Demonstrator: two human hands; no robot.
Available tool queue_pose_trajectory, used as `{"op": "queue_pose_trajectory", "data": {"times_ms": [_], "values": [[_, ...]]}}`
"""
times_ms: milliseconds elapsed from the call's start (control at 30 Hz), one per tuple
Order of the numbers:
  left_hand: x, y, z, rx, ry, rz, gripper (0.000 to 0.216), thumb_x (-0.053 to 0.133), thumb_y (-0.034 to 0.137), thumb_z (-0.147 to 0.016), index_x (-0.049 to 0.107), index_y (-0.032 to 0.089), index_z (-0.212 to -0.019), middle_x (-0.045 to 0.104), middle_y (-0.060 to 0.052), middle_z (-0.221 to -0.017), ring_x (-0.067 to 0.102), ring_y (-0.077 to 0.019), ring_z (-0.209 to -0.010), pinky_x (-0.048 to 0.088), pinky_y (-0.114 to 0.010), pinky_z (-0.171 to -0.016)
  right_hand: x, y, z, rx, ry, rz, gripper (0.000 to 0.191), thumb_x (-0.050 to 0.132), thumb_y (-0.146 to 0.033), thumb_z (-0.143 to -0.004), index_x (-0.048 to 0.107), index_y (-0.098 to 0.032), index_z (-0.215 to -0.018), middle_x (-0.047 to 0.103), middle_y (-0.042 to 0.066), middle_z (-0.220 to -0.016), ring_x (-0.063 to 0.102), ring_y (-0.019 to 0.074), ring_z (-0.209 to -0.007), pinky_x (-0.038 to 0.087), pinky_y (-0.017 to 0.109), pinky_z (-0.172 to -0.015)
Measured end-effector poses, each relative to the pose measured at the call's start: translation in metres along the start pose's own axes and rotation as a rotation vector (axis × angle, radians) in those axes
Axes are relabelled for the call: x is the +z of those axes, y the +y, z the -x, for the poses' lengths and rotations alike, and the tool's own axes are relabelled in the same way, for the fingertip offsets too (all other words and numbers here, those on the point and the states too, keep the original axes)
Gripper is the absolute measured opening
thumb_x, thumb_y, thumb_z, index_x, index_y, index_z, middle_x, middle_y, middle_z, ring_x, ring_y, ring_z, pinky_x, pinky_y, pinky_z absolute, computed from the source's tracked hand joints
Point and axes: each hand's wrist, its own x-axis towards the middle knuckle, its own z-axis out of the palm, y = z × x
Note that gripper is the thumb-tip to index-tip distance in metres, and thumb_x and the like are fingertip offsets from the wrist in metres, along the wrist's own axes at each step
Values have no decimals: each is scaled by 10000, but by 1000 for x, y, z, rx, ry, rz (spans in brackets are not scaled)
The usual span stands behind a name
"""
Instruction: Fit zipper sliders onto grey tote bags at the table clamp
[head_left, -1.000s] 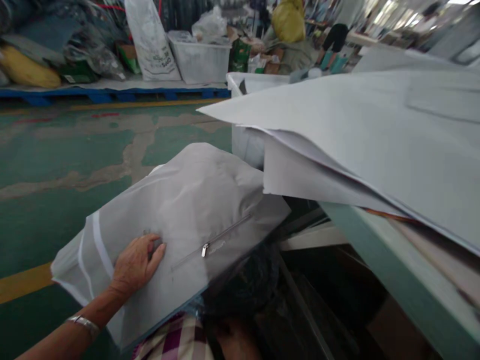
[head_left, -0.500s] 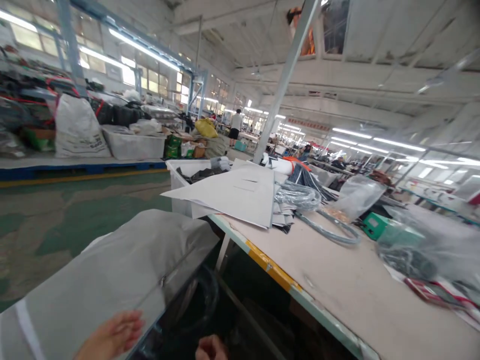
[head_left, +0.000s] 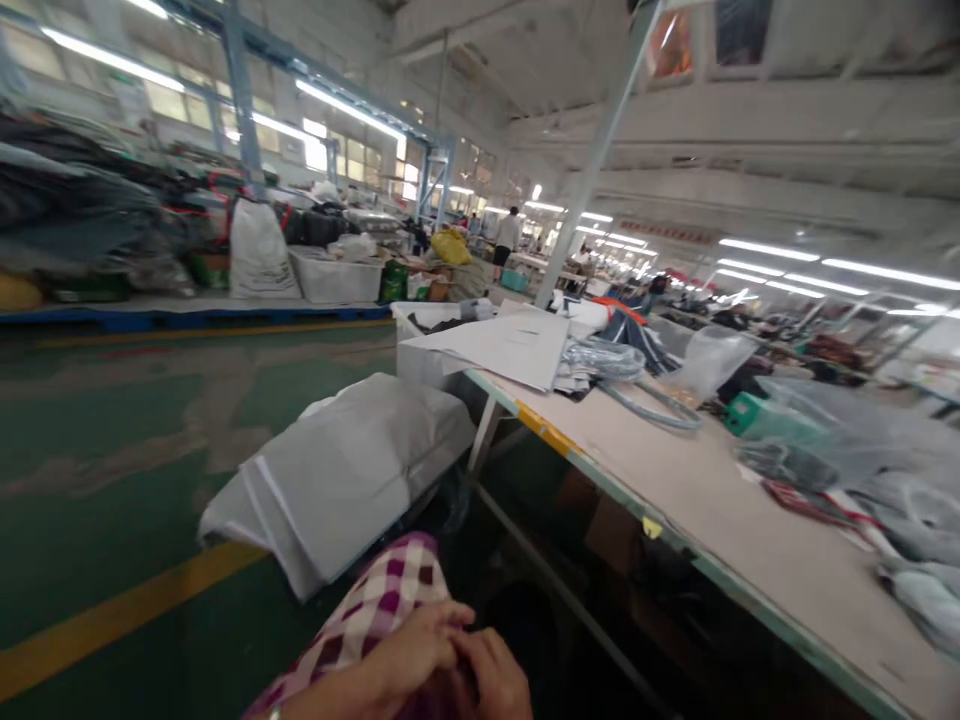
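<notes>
My left hand (head_left: 416, 645) and my right hand (head_left: 496, 678) meet at the bottom of the view, fingers curled and touching. What lies between them, if anything, is hidden. They rest above a purple-and-white checked cloth (head_left: 394, 590) that covers my leg. Just ahead, on the floor, lies a large pile of folded grey sheet material (head_left: 352, 460) with white edges. To the right stands a long table (head_left: 660, 470) with a pale top and a green edge.
White sheets (head_left: 510, 345), coiled clear tubing (head_left: 607, 360) and plastic bags (head_left: 709, 360) lie on the table. A white bin (head_left: 420, 360) stands at its far corner. A metal leg (head_left: 484, 440) and crossbar sit below. Farther back, a person (head_left: 506, 240) stands near stacked goods.
My hands have come together over the checked cloth; my left hand was over the grey material. The view has swung left and the grey pile now appears farther off.
</notes>
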Motion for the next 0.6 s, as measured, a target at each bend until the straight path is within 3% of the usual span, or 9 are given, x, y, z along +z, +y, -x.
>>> {"op": "queue_pose_trajectory", "data": {"times_ms": [100, 167, 267, 400, 467, 600], "values": [[10, 0, 18, -12, 4, -69, 641, 522, 186, -533, 563, 151, -1172, 672, -78, -1037, 667, -171, -887, 496, -227, -670, -4, -3, 13, 36, -37, -99, 160, 582, -322, -912, 726, -263, -952, 716, 44, -825, 694, 175, -741, 539, 233, -672], [5, 3, 18, 17, 27, -206, 576, 533, 273, -654, 545, 147, -1217, 679, -104, -1056, 682, -196, -889, 538, -281, -689, -6, -7, 18, 91, -27, -134, 162, 560, -304, -930, 709, -240, -934, 709, 44, -822, 689, 168, -736, 540, 229, -681], [-21, 14, 5, 109, 172, -414, 431, 480, 333, -778, 585, 127, -1141, 695, -107, -939, 679, -214, -844, 551, -335, -731, -16, -15, 20, 204, 20, -164, 174, 565, -302, -928, 717, -218, -930, 726, 49, -850, 706, 176, -767, 552, 223, -709], [-71, 25, -21, 257, 350, -748, 328, 451, 311, -805, 637, 149, -1021, 690, -119, -1046, 645, -241, -992, 488, -399, -969, -50, -29, 18, 364, 107, -242, 133, 668, -280, -846, 758, -201, -905, 751, 45, -840, 726, 177, -753, 564, 193, -675], [-89, 21, -37, 284, 362, -890, 376, 404, 334, -835, 633, 154, -1072, 678, -140, -1114, 631, -266, -1046, 450, -451, -1024, -74, -35, 15, 452, 163, -228, 134, 666, -271, -849, 761, -194, -905, 747, 49, -839, 718, 173, -751, 565, 202, -669], [-104, -5, -66, 370, 248, -1113, 354, 443, 363, -816, 678, 157, -983, 687, -168, -1117, 605, -334, -1107, 404, -536, -1064, -121, -35, -2, 544, 246, -90, 174, 655, -310, -882, 754, -199, -972, 730, 53, -903, 689, 161, -819, 554, 238, -743]]}}
